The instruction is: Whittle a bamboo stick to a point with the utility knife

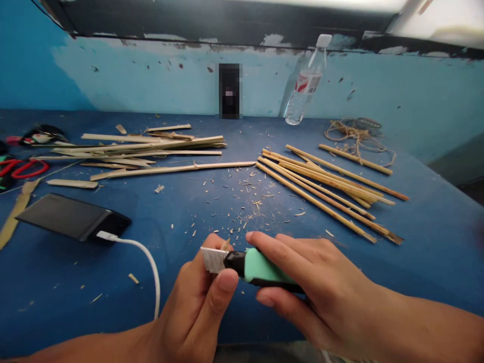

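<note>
Several round bamboo sticks (325, 184) look finished centre-right, flat split bamboo strips (143, 151) upper left look uncut; right hand (321, 282) clasps a mint-green utility knife (260, 269), left hand (200, 302) pinches its blade.

Grips a mint-green utility knife (264, 272) in the right hand (313, 287), low in the centre of the frame, blade out toward the left. Pinches a small bamboo sliver (226, 245) in the left hand (196, 307), right against the blade. Beyond, on the blue table (416, 262): shavings (245, 201) at centre, round bamboo sticks (325, 184) to the right, split bamboo strips (151, 148) at upper left. At left, a phone (71, 217) on a white cable (147, 257); at the top, a plastic bottle (306, 83).
</note>
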A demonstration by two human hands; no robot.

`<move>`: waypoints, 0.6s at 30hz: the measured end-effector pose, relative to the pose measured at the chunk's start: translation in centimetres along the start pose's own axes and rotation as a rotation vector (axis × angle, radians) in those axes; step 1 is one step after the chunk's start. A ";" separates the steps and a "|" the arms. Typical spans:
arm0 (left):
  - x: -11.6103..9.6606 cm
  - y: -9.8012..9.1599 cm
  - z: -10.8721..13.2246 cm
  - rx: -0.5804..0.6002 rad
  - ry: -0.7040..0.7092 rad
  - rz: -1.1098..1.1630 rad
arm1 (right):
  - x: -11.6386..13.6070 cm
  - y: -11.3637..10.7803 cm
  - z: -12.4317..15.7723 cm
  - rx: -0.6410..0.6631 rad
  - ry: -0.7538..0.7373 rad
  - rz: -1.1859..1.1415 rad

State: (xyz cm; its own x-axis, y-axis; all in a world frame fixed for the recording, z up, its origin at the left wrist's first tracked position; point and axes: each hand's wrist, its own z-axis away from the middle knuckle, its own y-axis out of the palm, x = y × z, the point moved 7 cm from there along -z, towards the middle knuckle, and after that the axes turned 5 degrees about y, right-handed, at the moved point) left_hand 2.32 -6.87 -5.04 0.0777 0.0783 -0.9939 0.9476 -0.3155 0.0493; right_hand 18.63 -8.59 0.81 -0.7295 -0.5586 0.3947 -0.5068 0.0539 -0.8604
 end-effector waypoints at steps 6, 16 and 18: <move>-0.3 -0.5 -0.6 -0.067 -0.022 -0.112 | 0.2 0.1 -0.2 -0.033 -0.006 0.063; 1.2 -0.1 -1.9 0.003 -0.217 -0.037 | -0.9 0.8 -0.5 -0.027 0.104 0.079; 0.9 -0.1 -2.1 0.010 -0.206 -0.029 | -1.3 1.0 -0.5 0.006 0.113 0.036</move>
State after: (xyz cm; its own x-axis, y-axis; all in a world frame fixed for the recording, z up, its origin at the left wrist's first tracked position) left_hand 2.98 -4.78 -5.73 -0.0151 -0.1072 -0.9941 0.9454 -0.3251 0.0208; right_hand 18.85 -7.38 -0.44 -0.7945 -0.4593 0.3972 -0.4771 0.0674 -0.8763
